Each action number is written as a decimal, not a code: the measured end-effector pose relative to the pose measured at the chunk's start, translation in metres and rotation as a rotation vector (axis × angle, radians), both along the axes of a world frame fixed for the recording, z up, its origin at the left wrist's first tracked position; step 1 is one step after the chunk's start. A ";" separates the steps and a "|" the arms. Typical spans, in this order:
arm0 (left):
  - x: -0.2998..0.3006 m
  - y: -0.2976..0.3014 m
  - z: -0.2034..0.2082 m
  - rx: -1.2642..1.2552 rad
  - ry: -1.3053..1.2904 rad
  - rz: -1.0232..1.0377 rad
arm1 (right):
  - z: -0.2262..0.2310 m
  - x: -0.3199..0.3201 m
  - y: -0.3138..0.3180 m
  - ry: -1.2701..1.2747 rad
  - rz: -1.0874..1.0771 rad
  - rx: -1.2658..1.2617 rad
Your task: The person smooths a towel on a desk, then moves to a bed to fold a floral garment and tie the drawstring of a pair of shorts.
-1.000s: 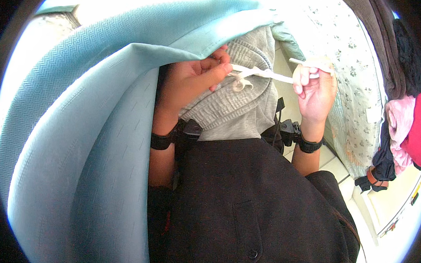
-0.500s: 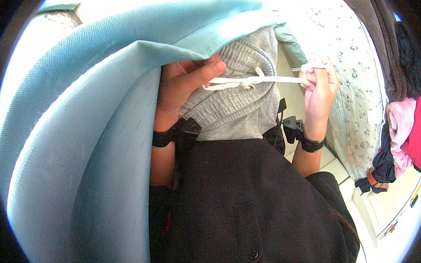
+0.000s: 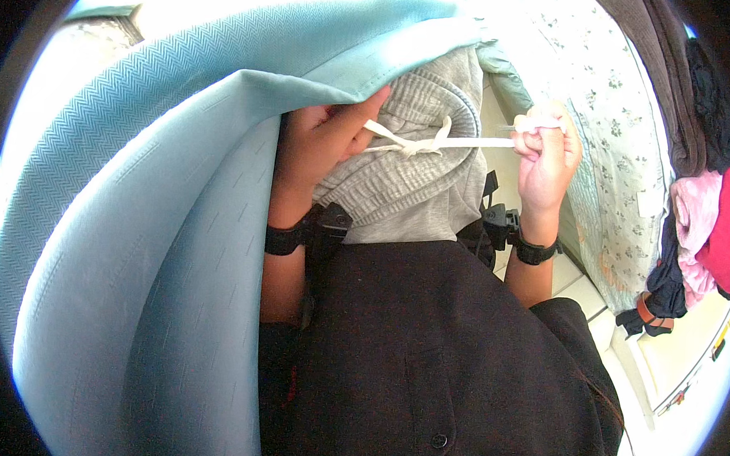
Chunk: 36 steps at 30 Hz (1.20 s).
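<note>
A white drawstring (image 3: pixel 475 142) runs taut between my two hands, with a loose knot (image 3: pixel 417 147) partway along it. My left hand (image 3: pixel 319 149) is closed on the drawstring's two left strands, its fingertips partly hidden. At the other side, my right hand (image 3: pixel 545 158) is closed on the cord, and part of the cord loops over its fingers. Behind the drawstring lies a grey knit garment (image 3: pixel 452 203) with a gathered, ribbed waistband, spread over my lap.
A blue curtain-like cloth (image 3: pixel 193 245) hangs over the left side and drapes close above my left hand. To the right are a floral quilted cover (image 3: pixel 608 157) and a pile of clothes with a pink piece (image 3: pixel 693 210). Pale floor tiles (image 3: pixel 570 290) show below.
The knot has shifted a little left, and the two left strands are spread farther apart. My left hand's thumb has turned upward. My right hand has moved slightly left.
</note>
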<state>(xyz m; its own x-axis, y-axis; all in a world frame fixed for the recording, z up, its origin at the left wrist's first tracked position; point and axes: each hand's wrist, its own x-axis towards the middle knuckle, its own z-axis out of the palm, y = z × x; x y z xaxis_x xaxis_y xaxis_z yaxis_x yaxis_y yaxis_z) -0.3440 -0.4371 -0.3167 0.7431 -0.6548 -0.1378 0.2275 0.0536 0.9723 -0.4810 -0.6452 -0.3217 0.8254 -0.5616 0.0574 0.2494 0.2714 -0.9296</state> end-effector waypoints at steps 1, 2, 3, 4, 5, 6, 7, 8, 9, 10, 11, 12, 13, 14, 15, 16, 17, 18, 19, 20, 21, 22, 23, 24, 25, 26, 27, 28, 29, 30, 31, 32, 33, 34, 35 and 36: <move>0.001 0.003 -0.006 0.000 0.000 -0.001 | -0.002 -0.001 -0.001 -0.017 -0.054 0.035; 0.005 0.008 -0.012 -0.091 0.029 -0.017 | -0.003 -0.003 -0.003 -0.034 -0.109 0.070; 0.007 0.011 -0.017 -0.182 0.058 -0.033 | -0.004 -0.005 -0.007 -0.034 -0.109 0.070; 0.006 0.010 -0.014 -0.180 0.057 -0.031 | -0.002 -0.005 -0.011 -0.040 -0.155 0.055; 0.005 0.008 -0.010 -0.227 0.099 -0.019 | 0.000 -0.005 -0.014 -0.046 -0.200 0.040; 0.005 0.008 -0.006 -0.274 0.141 -0.007 | 0.005 -0.005 -0.017 -0.020 -0.216 0.059; 0.005 0.007 -0.004 -0.276 0.142 -0.009 | 0.006 -0.006 -0.021 -0.020 -0.218 0.056; 0.005 0.007 -0.001 -0.243 0.166 -0.020 | 0.005 -0.006 -0.027 -0.085 -0.164 0.071; 0.004 0.007 0.001 -0.209 0.190 -0.031 | 0.004 -0.007 -0.030 -0.151 -0.110 0.086; 0.003 0.008 0.003 -0.211 0.192 -0.034 | 0.005 -0.007 -0.030 -0.149 -0.112 0.084; 0.001 0.010 0.006 -0.166 0.138 -0.006 | 0.006 -0.007 -0.029 -0.152 -0.170 0.057; 0.000 0.011 0.009 -0.120 0.083 0.021 | 0.006 -0.008 -0.028 -0.155 -0.228 0.030; -0.002 0.013 0.012 -0.120 0.085 0.020 | 0.006 -0.008 -0.028 -0.153 -0.229 0.029; -0.003 0.015 0.015 -0.055 -0.026 0.026 | 0.006 -0.008 -0.028 -0.122 -0.340 -0.110; -0.005 0.017 0.017 0.011 -0.136 0.032 | 0.005 -0.008 -0.028 -0.089 -0.449 -0.250; -0.006 0.020 0.018 0.064 -0.281 0.017 | 0.005 -0.008 -0.029 -0.089 -0.451 -0.250; -0.008 0.021 0.019 0.064 -0.281 0.015 | 0.005 -0.008 -0.032 -0.078 -0.495 -0.259; -0.009 0.022 0.021 0.122 -0.338 0.018 | 0.005 -0.009 -0.035 -0.067 -0.539 -0.269; -0.009 0.026 0.025 0.187 -0.400 0.032 | 0.003 -0.008 -0.039 -0.071 -0.530 -0.262; -0.010 0.031 0.027 0.194 -0.404 0.041 | -0.001 -0.007 -0.044 -0.142 -0.503 -0.258; -0.010 0.038 0.027 0.264 -0.431 0.037 | -0.004 -0.006 -0.047 -0.212 -0.474 -0.253; -0.009 0.040 0.023 0.318 -0.452 0.017 | -0.003 -0.007 -0.051 -0.209 -0.481 -0.261; -0.007 0.042 0.019 0.310 -0.449 0.011 | 0.000 -0.008 -0.055 -0.185 -0.491 -0.299; -0.003 0.042 0.015 0.339 -0.521 0.000 | 0.002 -0.009 -0.058 -0.161 -0.501 -0.337; -0.001 0.044 0.015 0.379 -0.597 -0.002 | 0.004 -0.005 -0.057 -0.163 -0.498 -0.333; -0.002 0.045 0.016 0.383 -0.598 0.001 | 0.007 0.000 -0.054 -0.098 -0.534 -0.351; -0.004 0.045 0.018 0.417 -0.610 0.011 | 0.008 0.003 -0.052 -0.031 -0.570 -0.369; -0.005 0.044 0.020 0.451 -0.621 0.020 | 0.004 0.002 -0.055 -0.033 -0.568 -0.367; -0.007 0.040 0.023 0.449 -0.622 0.019 | -0.001 -0.001 -0.060 0.078 -0.454 -0.344; -0.010 0.035 0.027 0.465 -0.587 -0.001 | -0.005 -0.004 -0.065 0.189 -0.339 -0.320; -0.013 0.029 0.031 0.481 -0.552 -0.025 | -0.005 -0.003 -0.061 0.189 -0.344 -0.322; -0.017 0.025 0.034 0.593 -0.499 -0.043 | -0.006 0.003 -0.052 0.337 -0.240 -0.436; -0.018 0.023 0.035 0.597 -0.500 -0.041 | -0.007 0.008 -0.043 0.485 -0.132 -0.549; -0.018 0.020 0.038 0.604 -0.573 -0.085 | -0.006 0.009 -0.037 0.486 -0.134 -0.550; -0.019 0.019 0.040 0.611 -0.646 -0.129 | -0.006 0.009 -0.031 0.516 -0.127 -0.694; -0.019 0.017 0.040 0.599 -0.687 -0.129 | -0.005 0.008 -0.026 0.546 -0.119 -0.838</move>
